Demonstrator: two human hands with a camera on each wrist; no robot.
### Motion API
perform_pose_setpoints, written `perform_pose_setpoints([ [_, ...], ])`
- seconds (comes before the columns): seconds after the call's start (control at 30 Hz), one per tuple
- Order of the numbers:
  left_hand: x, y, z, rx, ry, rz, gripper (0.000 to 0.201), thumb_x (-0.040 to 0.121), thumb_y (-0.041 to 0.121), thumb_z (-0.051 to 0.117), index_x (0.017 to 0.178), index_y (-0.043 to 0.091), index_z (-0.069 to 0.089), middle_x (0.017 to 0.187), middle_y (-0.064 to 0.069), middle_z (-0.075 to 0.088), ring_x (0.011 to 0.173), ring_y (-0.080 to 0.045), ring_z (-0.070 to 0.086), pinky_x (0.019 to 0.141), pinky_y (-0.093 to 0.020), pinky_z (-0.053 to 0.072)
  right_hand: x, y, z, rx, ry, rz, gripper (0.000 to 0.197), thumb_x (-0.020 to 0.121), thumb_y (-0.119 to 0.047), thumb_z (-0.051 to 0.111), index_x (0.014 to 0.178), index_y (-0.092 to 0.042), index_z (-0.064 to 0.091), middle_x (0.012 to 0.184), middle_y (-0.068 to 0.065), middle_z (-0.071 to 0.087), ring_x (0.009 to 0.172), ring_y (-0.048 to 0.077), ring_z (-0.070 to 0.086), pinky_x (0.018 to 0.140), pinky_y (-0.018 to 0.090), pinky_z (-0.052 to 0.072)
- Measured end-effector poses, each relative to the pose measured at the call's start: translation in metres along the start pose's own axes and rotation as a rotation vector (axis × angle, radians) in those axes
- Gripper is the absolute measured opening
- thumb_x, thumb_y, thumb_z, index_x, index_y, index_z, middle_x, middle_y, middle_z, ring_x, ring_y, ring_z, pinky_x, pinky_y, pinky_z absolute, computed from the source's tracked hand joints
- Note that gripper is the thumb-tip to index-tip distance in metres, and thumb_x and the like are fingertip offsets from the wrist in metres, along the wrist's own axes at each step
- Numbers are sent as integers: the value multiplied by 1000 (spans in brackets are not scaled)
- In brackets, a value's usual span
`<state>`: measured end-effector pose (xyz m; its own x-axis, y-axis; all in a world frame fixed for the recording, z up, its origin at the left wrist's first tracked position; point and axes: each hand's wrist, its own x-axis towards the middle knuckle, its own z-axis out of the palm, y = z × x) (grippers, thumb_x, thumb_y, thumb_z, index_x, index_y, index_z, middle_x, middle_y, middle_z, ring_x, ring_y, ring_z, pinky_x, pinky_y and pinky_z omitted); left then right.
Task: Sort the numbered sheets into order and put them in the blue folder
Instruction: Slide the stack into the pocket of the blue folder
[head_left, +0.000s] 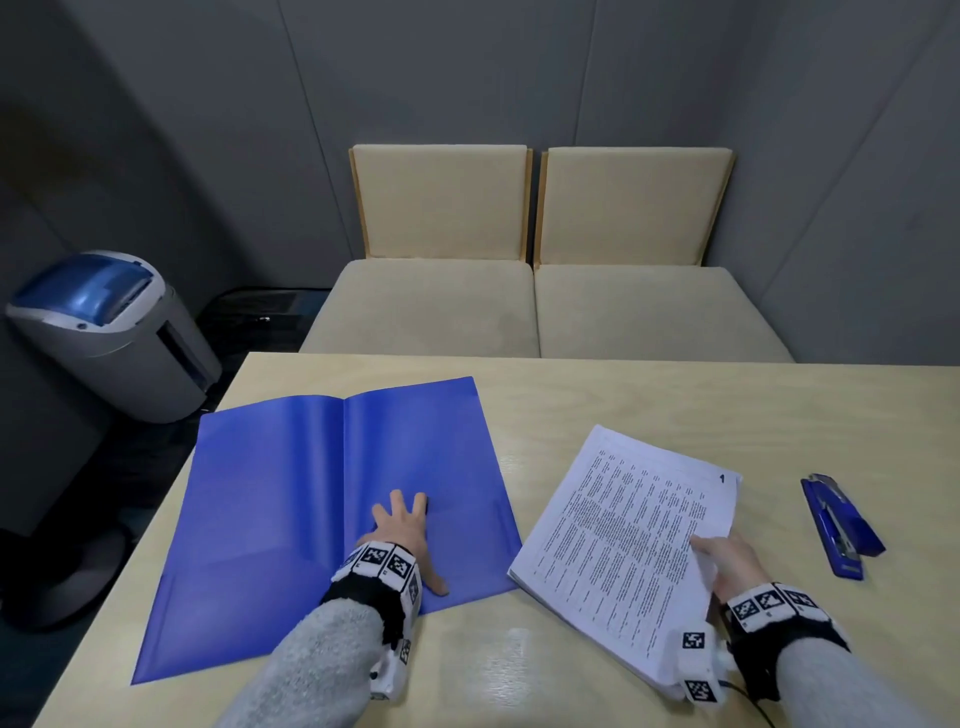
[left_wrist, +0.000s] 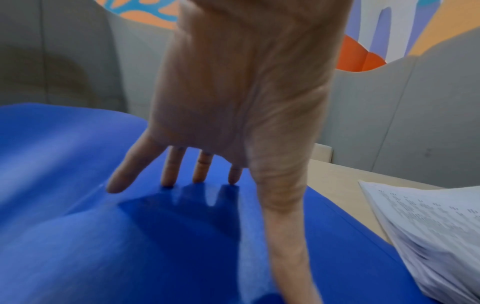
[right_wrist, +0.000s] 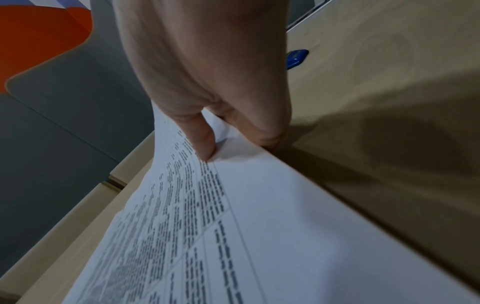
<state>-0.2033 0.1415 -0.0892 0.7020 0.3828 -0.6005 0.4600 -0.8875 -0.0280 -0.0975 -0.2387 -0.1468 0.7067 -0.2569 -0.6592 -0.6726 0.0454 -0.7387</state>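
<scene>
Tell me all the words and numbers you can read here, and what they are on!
"1": on the far right corner of the top white printed sheet of the stack pinched by the right hand.
Printed rows of text on that sheet: too small and blurred to read in every view.
Black-and-white square markers on the wristbands: patterns, no letters.
Open blue plastic folder, blue stapler, grey shredder bin: no readable text.

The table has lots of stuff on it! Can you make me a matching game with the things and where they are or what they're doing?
Things:
1. blue folder
2. sheets
3. stapler
4. left hand

States:
A. lies alone at the far right
B. pressed flat on the folder
C. spread open on the table
D. held by the right hand, page 1 on top

Pairs: 1-C, 2-D, 3-A, 4-B
</scene>
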Motion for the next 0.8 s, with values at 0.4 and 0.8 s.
perform_pose_setpoints([
  [0.4,-9,-19,6,-146,70,9,98,45,45,90,118,21,30,119,-6,31,110,-27,37,87,-38,45,-2,-1,-3,5,-44,-19,48,88,10,50,134,-4,46,126,22,58,110,40,58,94,56,45],
  [0.8,-11,49,-8,-138,69,533,50,83,8,52,132,17,43,129,-8,55,118,-30,50,95,-39,43,-8,-67,-42,528,-274,-154,112,43,-36,92,137,-1,42,98,4,71,92,20,68,78,33,57],
])
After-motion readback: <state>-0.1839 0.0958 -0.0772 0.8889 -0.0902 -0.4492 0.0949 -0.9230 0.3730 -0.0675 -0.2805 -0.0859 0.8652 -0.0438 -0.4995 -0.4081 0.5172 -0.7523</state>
